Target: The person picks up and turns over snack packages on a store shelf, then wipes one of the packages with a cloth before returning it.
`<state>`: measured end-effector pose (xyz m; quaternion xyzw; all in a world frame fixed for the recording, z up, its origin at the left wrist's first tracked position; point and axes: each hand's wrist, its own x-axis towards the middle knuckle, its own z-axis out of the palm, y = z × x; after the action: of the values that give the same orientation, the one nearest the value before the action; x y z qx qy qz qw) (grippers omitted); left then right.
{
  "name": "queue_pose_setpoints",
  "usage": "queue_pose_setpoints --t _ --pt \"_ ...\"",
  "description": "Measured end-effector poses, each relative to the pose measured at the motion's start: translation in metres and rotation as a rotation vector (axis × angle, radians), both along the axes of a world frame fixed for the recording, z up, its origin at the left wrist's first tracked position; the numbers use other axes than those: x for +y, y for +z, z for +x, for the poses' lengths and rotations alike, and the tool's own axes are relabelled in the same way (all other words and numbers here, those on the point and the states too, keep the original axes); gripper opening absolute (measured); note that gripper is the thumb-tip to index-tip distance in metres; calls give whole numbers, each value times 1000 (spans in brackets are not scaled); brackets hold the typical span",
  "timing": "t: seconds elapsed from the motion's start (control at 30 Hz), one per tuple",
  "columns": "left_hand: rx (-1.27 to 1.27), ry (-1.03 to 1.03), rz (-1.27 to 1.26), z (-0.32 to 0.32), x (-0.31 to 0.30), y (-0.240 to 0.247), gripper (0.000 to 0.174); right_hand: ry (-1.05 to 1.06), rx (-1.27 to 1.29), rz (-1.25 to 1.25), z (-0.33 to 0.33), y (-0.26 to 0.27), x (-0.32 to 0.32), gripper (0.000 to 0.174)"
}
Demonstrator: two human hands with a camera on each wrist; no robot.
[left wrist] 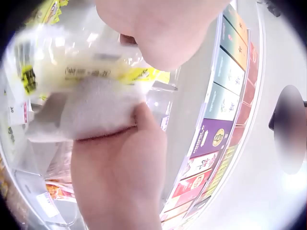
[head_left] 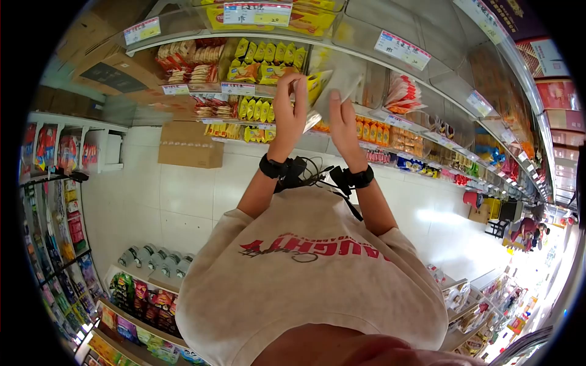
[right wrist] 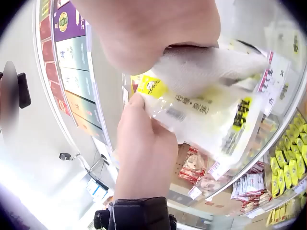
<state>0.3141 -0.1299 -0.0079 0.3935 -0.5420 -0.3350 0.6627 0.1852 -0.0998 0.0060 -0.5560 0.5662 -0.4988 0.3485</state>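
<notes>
My left hand (head_left: pixel 289 111) grips the yellow corner of a clear and white snack packet (right wrist: pixel 192 117) with black print, thumb over its edge. Opposite it, my right hand (head_left: pixel 345 125) holds a white cloth (right wrist: pixel 204 69) that lies against the packet's face. The left wrist view shows the right hand's thumb on the near edge of the cloth (left wrist: pixel 98 105), with the packet (left wrist: pixel 86 60) behind it. Both hands are raised in front of the shelf, side by side. The right fingers are partly hidden by the cloth.
A shelf rack ahead holds yellow snack packets (head_left: pixel 268 55), red-and-white packets (head_left: pixel 403 91) and price tags (head_left: pixel 401 50). Stacked gift boxes (head_left: pixel 558 97) stand at the right. A cardboard box (head_left: pixel 191 144) sits on the tiled floor. More stocked shelves (head_left: pixel 143 299) are behind.
</notes>
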Motion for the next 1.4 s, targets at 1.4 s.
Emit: queue_pose_setpoints --t 1.4 --pt "54 33 350 45 39 -14 28 210 -375 277 20 -19 34 31"
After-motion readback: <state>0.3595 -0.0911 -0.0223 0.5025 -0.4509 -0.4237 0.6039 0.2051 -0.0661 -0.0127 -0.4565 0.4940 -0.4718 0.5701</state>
